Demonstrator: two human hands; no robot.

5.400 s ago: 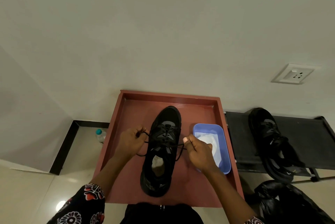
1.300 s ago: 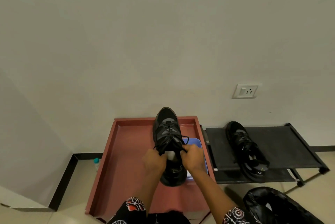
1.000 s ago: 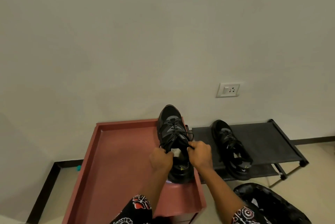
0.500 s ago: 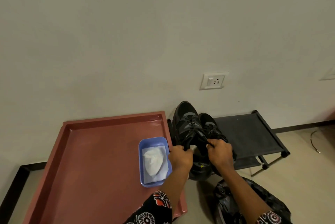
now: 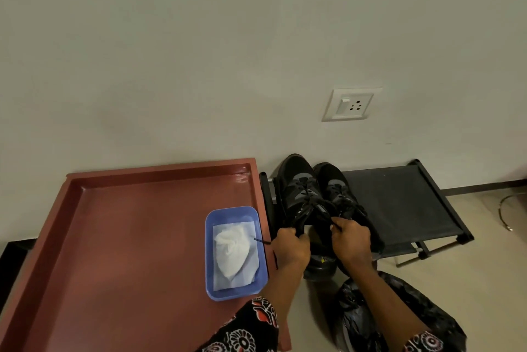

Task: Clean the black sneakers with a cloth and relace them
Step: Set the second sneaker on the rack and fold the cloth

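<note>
Sneaker (image 5: 296, 189) carried over, hands (image 5: 319, 246) gripping

I read the red tray (image 5: 114, 237) at 9 o'clock as glossy moulded plastic, highlights along its far rim. Blue tub (image 5: 209, 240): smooth plastic. White cloth (image 5: 232, 252) in it: soft, crumpled. Sneakers (image 5: 310, 192) at 1 o'clock: matt black mesh. Rack (image 5: 399, 203): matt fabric, metal legs. Bag (image 5: 422, 306) at 5 o'clock: shiny, crinkled plastic.
</note>
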